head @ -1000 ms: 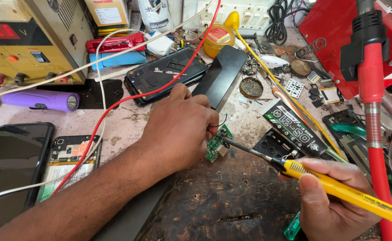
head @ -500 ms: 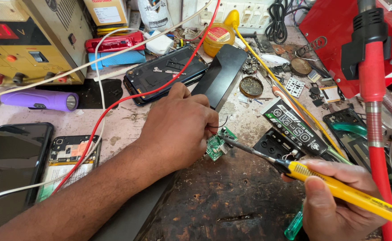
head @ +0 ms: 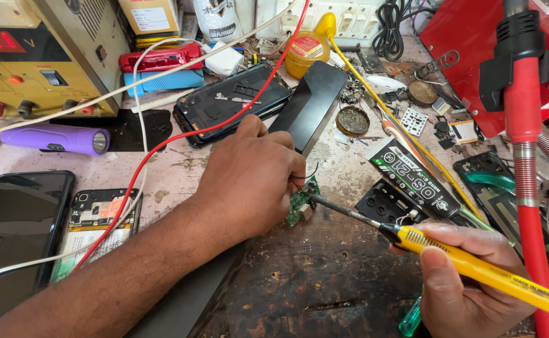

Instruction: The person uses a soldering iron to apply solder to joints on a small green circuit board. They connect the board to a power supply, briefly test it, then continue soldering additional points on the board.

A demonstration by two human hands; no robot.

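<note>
Worktop [head: 362,300] is dark and scorched on the near side, pale and cluttered further back. Yellow power supply [head: 43,56] sits far left, red machine [head: 474,56] far right with a red hose [head: 528,188] hanging down the right edge, close to the working hand.

Left hand [head: 252,181] is curled shut over a small green circuit board [head: 299,203], fingers pinching its left edge so it stands propped off the worktop; looks like a hold to keep it steady and angled toward the tip. Board is mid-scene, just right of that hand, mostly hidden by it.

Right hand [head: 468,281], near right, is closed in a pen grip round a yellow soldering iron [head: 474,266]. Tip [head: 312,199] touches the board's right edge. The long reach keeps the fingers off the hot end.

Around: black case [head: 309,103] lies just behind the left hand, opened phone back [head: 230,103] further left of it, phone [head: 15,219] and stripped phone [head: 96,216] near left, purple torch [head: 55,138] left. Black module [head: 412,181] sits right under the iron's shaft. Red wire [head: 162,147] and white wire [head: 140,119] cross the left forearm. Round solder tin [head: 352,120] behind the board.
</note>
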